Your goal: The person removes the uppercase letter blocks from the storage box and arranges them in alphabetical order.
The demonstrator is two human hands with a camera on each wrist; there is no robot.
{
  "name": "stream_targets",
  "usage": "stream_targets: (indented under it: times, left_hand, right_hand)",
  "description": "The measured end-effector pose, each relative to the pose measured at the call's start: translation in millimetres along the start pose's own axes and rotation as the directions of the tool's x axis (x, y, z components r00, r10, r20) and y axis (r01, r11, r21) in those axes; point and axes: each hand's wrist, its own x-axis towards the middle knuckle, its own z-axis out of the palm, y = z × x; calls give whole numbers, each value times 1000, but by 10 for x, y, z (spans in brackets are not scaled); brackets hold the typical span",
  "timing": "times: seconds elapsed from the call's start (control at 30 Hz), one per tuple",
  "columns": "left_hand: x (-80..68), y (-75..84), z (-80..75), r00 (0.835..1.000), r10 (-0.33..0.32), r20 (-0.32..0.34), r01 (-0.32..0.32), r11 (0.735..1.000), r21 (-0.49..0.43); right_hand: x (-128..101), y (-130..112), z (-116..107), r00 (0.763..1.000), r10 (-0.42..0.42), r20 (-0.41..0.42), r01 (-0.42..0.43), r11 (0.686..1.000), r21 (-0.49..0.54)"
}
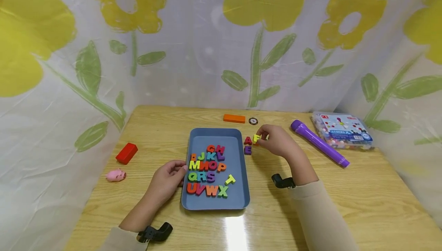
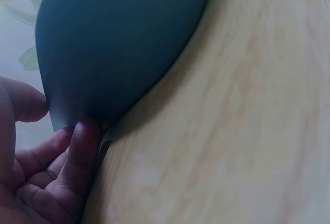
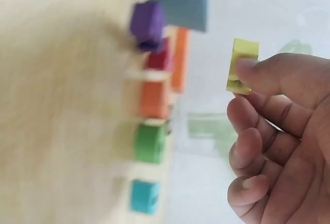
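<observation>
My left hand point(image 1: 167, 178) grips the left edge of a blue-grey tray point(image 1: 233, 201), with thumb and fingers about its rim point(image 2: 77, 100) in the left wrist view. Several rows of colourful letter blocks lie in the tray, among them a yellow T point(image 1: 230, 179) apart from the rows. To the right of the tray, my right hand point(image 1: 277, 141) pinches a yellow letter F point(image 3: 247, 48) between thumb and finger, raised off the table. Near it on the table are a red A point(image 1: 248, 141) and a purple E point(image 1: 248, 150). Orange point(image 3: 154, 99), green point(image 3: 150, 144) and teal letters point(image 3: 144, 197) show in the right wrist view.
Behind the tray lie an orange block point(image 1: 234, 118) and a round black-and-white disc point(image 1: 253, 121). At right are a purple microphone-shaped toy point(image 1: 319, 142) and a clear box of beads point(image 1: 342, 130). A red block point(image 1: 126, 153) and a pink pig point(image 1: 116, 175) sit at left.
</observation>
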Motion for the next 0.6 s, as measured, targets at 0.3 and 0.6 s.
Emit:
stream_targets:
  times: [0.3,0.6]
  left_hand:
    - [-2,-1,-13,1000,-13,-1,13,1000,8]
    - [8,-6,3,1000,-14,-7,14,1000,0]
  right_hand:
    - [-66,206,163,998,51,27,-51,999,18]
    - [-49,329,271,995,78,58,-81,995,51]
